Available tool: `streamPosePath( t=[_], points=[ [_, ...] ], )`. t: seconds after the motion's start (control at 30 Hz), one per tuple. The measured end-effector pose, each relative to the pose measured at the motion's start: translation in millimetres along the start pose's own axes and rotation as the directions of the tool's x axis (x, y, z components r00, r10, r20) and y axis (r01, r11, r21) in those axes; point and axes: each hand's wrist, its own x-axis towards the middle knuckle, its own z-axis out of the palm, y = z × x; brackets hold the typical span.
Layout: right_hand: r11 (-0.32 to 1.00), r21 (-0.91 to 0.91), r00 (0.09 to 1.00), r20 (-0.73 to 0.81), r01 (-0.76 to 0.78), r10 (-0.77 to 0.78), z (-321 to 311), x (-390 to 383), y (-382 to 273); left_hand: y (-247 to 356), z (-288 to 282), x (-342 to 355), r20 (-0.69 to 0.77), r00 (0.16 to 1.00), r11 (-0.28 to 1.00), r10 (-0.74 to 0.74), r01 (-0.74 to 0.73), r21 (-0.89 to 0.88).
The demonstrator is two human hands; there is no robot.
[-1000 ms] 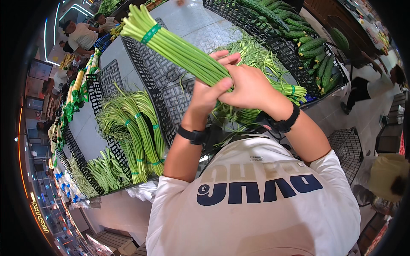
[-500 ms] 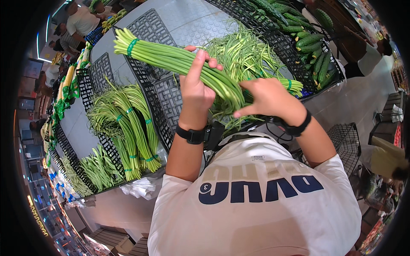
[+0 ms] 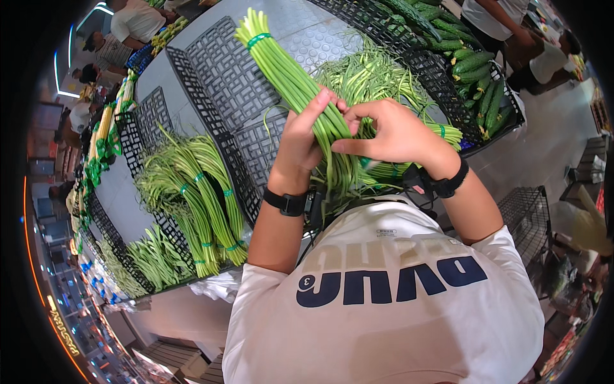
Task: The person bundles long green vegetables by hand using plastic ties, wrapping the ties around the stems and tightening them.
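The left hand [image 3: 300, 137] grips a stem bunch [image 3: 285, 73] above the black crate [image 3: 214, 115]'s near edge, green band [image 3: 259, 38] round its pale end, lower end apparently untied, the curled right hand [image 3: 398, 136]'s hold unclear.

From the head, one fisheye view is aimed steeply downward; left hand [image 3: 302, 139] and right hand [image 3: 401, 136] are framed close, mid-picture.
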Motion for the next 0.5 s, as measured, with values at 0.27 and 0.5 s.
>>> streamPosePath(
  t=[0.27,0.5],
  points=[
    [0.984,-0.071,0.93,-0.321,0.164,-0.178,18,17,28,-1,-23,27,0.032,0.999,1.0,-0.021,0.021,-0.003],
    [0.879,-0.446,0.899,-0.295,0.169,-0.323,27,9,28,-7,-26,40,0.041,0.999,1.0,0.0,-0.001,0.013]
  ],
)
